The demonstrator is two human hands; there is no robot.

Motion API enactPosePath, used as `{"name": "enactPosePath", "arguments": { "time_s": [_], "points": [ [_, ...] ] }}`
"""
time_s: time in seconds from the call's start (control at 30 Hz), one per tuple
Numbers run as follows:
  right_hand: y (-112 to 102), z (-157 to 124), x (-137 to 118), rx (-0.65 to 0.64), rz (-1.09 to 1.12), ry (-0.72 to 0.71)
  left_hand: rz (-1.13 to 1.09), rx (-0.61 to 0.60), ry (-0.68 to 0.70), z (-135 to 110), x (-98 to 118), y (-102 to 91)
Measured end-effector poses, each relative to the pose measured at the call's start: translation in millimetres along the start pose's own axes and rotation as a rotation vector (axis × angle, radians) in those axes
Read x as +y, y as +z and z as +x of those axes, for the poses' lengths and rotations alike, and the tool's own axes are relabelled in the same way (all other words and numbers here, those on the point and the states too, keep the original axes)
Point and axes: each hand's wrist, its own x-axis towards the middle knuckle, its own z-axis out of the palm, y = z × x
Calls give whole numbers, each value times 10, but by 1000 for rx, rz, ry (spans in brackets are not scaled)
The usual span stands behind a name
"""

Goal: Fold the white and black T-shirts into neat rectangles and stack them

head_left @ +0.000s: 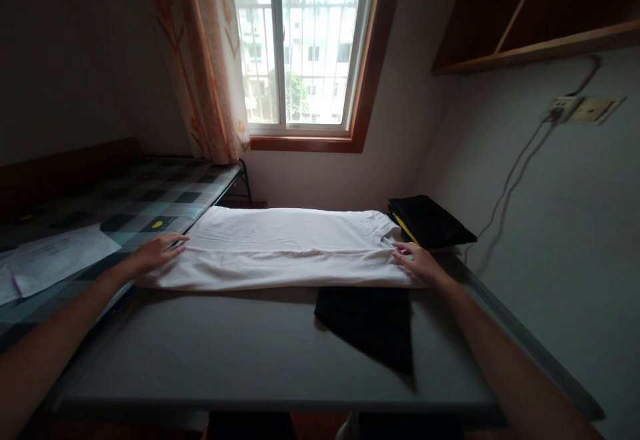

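Note:
A white T-shirt [290, 230] lies flat across the table, its collar toward the right, with a long strip of its near side folded over. From beneath its near edge sticks out a piece of black cloth [373, 323]. My left hand [159, 253] rests at the shirt's left end, fingers stretched out over the fabric. At the right end, near the collar, my right hand [419, 263] touches the cloth with its fingers apart.
The grey table [225, 353] bears the shirt. A folded black bundle with a yellow edge [433, 220] sits at the back right. On the left stands a bed with a checked cover [170, 183], papers [65, 260] on it. A cable [510, 180] hangs along the right wall.

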Motion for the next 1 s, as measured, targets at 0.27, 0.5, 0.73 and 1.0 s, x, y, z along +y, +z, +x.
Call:
{"name": "enactPosePath", "arguments": {
  "time_s": [0.27, 0.5, 0.73, 1.0],
  "points": [
    [52, -29, 127, -45, 308, 147, 139, -67, 132, 171, -26, 241],
    [58, -61, 122, -90, 466, 203, 148, -105, 314, 279, 419, 576],
    [93, -40, 110, -52, 521, 248, -107, -277, 707, 360, 1436, 1675],
    [83, -22, 175, 5, 570, 196, -155, -424, 676, 343, 2024, 2449]
  ]
}}
